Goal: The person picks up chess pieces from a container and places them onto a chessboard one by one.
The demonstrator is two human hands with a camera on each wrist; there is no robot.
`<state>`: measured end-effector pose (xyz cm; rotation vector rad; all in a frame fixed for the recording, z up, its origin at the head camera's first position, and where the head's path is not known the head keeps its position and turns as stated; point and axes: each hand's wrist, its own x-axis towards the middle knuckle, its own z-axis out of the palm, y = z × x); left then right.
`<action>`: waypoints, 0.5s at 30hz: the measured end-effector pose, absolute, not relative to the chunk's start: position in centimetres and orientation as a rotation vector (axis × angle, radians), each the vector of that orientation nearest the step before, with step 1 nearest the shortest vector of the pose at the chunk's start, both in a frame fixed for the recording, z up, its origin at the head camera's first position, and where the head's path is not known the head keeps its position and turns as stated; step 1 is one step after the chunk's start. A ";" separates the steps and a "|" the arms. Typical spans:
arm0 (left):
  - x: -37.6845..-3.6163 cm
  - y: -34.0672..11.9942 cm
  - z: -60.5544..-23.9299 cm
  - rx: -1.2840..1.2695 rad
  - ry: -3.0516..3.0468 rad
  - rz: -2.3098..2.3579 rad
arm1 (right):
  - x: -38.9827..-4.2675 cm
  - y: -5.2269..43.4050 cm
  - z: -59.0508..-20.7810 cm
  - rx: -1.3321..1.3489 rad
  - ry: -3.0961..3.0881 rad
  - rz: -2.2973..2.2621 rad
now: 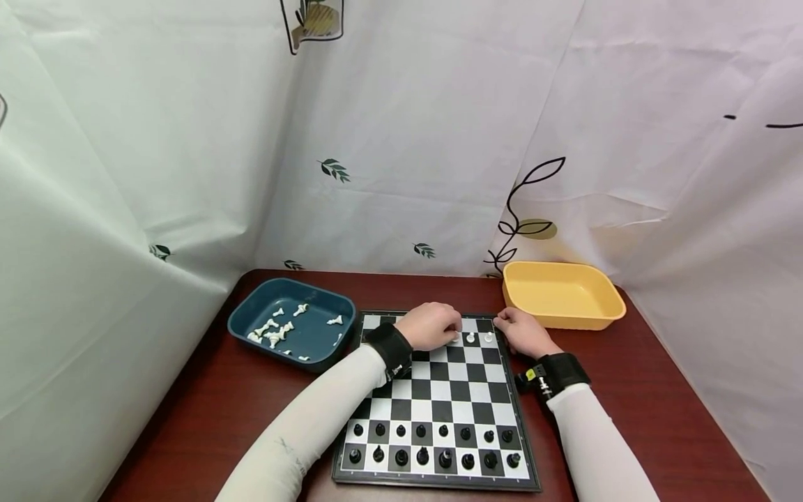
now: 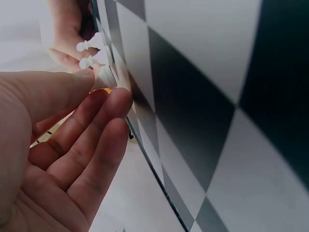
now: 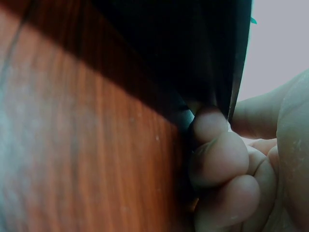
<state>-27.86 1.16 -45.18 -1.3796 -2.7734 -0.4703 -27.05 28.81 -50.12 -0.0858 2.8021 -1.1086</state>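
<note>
A person in white sleeves leans over a black-and-white magnetic chessboard point(image 1: 439, 397) on a dark red wooden counter point(image 1: 207, 411), both hands at the board's far edge. The left hand point(image 1: 429, 325) lies knuckles-up over the far rank, and from the head view its fingertips are hidden beneath the hand. The left wrist view shows more: the thumb point(image 2: 58, 92) and the loosely curved fingers point(image 2: 104, 121) close on a small white plastic chess piece point(image 2: 107, 77) standing on the board, with two more white pieces point(image 2: 89, 46) lined up just beyond it. How firmly the piece is pinched is hard to make out, since its base is covered by the fingertips.

The right hand point(image 1: 523, 332) rests at the board's far right corner, fingers curled. The right wrist view is dark and blurred; it shows curled fingers point(image 3: 217, 159) pressed against the board's thin black edge point(image 3: 236, 63) where it meets the counter, with the thumb on the other side, apparently gripping the rim.

Two white pieces point(image 1: 479, 338) stand in the open between the hands on the far rank. Two rows of black chess pieces point(image 1: 433, 446) fill the near ranks. A dark blue plastic tray point(image 1: 291, 324) to the left holds scattered white pieces, too small to identify. A yellow plastic tray point(image 1: 561, 293) sits at the far right, just beyond the right hand. Black wrist straps point(image 1: 392, 348) band both forearms, and a white printed curtain point(image 1: 401, 139) closes off the background.
</note>
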 end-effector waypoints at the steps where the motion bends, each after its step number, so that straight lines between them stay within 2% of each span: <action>1: -27.8 1.2 -45.2 -1.385 -2.771 -0.465 | -27.0 28.8 -50.1 -0.086 2.804 -1.109; 15: -28.0 1.5 -45.6 -1.389 -2.783 -0.434 | -26.7 28.6 -49.9 -0.089 2.804 -1.117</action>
